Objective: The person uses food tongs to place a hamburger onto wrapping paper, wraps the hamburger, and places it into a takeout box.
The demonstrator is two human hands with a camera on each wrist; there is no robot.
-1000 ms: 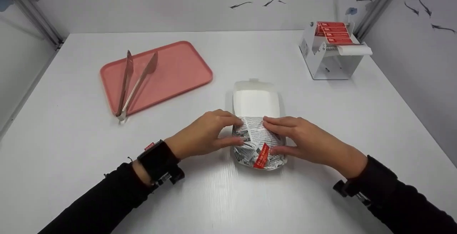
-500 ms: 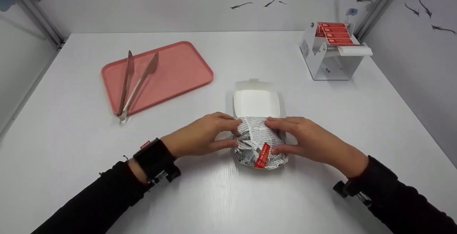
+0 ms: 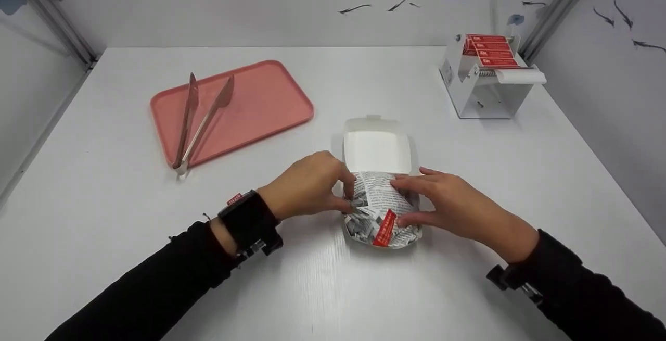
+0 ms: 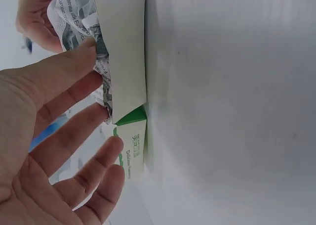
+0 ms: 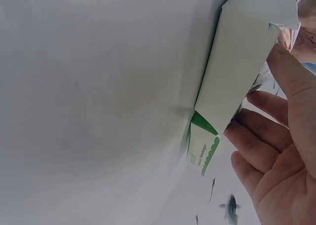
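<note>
A white clamshell burger box (image 3: pixel 377 152) stands with its lid folded back, away from me. In its base lies a newsprint-wrapped package (image 3: pixel 382 192) with a red sticker (image 3: pixel 384 228) near the front. At the package's left edge my left hand (image 3: pixel 312 185) pinches the paper with curled fingers and thumb. My right hand (image 3: pixel 450 203) rests on the package's right side, fingers and thumb extended and spread apart. The left wrist view shows the left thumb pressed on the wrapping (image 4: pixel 74 10), fingertips close inside the box wall (image 4: pixel 121 47). What the wrapping contains is hidden.
A pink tray (image 3: pixel 270 96) lies at the back left, with metal tongs (image 3: pixel 200 130) across its left end, their hinge past the rim. At the back right stands a white metal dispenser (image 3: pixel 489 93) carrying a roll of red labels (image 3: pixel 490 51). Walls border the table.
My left hand has shifted slightly up, and its fingers have curled and drawn towards the thumb at the package's left edge. The right hand stays nearly in place; the box has hardly moved.
</note>
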